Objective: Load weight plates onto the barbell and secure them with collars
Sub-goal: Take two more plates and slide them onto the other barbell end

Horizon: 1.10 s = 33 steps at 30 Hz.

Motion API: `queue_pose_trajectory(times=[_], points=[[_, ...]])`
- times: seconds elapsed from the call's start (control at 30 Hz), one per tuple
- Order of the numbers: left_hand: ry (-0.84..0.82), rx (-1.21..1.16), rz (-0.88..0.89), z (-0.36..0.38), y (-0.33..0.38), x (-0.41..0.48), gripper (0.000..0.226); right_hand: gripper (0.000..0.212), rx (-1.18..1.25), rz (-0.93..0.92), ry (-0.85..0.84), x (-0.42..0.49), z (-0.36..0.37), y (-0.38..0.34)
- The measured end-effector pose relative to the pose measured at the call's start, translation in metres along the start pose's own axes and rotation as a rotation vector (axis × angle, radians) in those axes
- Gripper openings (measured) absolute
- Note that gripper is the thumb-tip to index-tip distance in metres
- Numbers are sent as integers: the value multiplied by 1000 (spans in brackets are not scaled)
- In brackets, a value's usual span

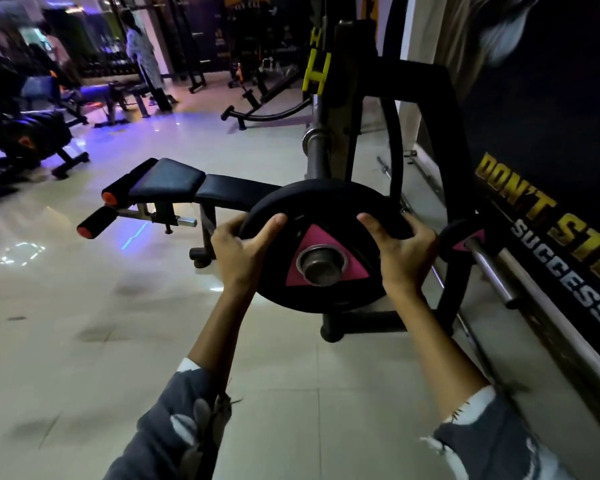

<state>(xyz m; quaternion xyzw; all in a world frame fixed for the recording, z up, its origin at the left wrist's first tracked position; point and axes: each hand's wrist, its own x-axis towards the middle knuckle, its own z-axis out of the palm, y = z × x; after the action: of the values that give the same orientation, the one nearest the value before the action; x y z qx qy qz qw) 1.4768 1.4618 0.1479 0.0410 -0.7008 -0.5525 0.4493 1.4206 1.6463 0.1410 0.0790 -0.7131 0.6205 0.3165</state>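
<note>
A black weight plate (312, 209) with a pink triangle around its hub faces me at the centre. The steel end of the barbell sleeve (321, 266) shows through its centre hole. My left hand (241, 249) grips the plate's left rim. My right hand (400, 249) grips its right rim. The far end of the barbell (312, 140) rests on the black and yellow rack beyond the plate. No collar is in view.
A black padded bench (174, 183) lies left of the plate. A smaller plate (465, 233) hangs on a steel peg by the right wall banner. A person (142, 57) stands among machines at the far left. Pale tiled floor spreads below.
</note>
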Motion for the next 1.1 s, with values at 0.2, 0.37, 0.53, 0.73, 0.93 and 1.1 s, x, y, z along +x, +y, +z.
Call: queue_pose_trajectory(times=[0.2,0.37,0.53,0.73,0.93,1.1], points=[[-43,88,147,23,-33,42,16,69,-25,-42,10,34,32,21],[-58,142,124,48,-72,92,47,74,-31,-34,2,77,71,47],[-34,162,92,81,-107,146,54,62,-62,-47,-1,131,118,76],[-34,185,43,123,-151,218,46,56,-40,-41,-6,197,178,119],[37,267,111,145,-179,255,48,62,48,-81,39,231,213,142],[65,287,146,146,-178,250,40,69,25,-120,27,229,210,144]])
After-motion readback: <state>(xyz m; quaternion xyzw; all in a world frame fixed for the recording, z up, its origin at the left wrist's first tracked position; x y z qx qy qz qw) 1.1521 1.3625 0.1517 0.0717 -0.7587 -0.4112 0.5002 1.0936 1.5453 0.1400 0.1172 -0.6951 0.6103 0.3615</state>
